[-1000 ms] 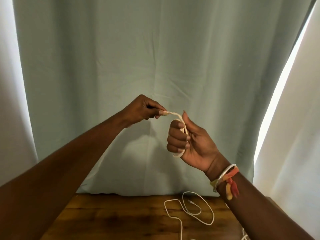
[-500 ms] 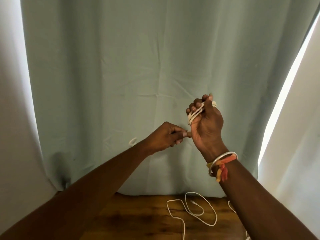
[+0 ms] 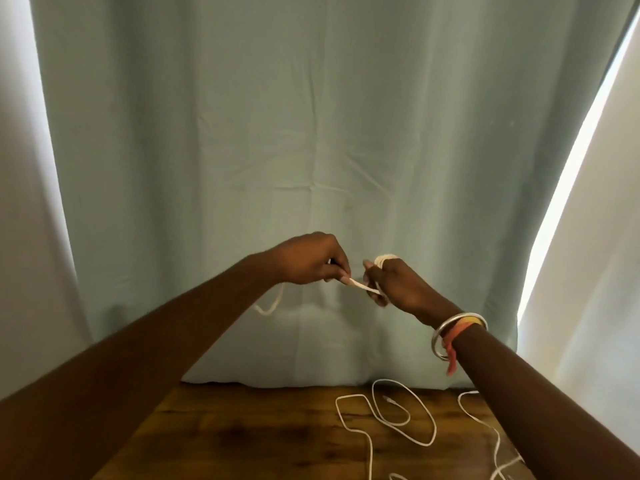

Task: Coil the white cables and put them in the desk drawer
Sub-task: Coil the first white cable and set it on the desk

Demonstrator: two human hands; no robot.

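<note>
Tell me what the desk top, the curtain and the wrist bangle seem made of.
Desk top: wood or wood-look laminate, brown with dark grain streaks. Curtain: pale green cloth, matte, creased and folded. Bangle: probably metal, silvery with a bright sheen.

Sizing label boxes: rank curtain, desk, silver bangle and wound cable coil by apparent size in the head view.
curtain
desk
silver bangle
cable coil
The bangle is nearer the camera, so that pair is unsure.
</note>
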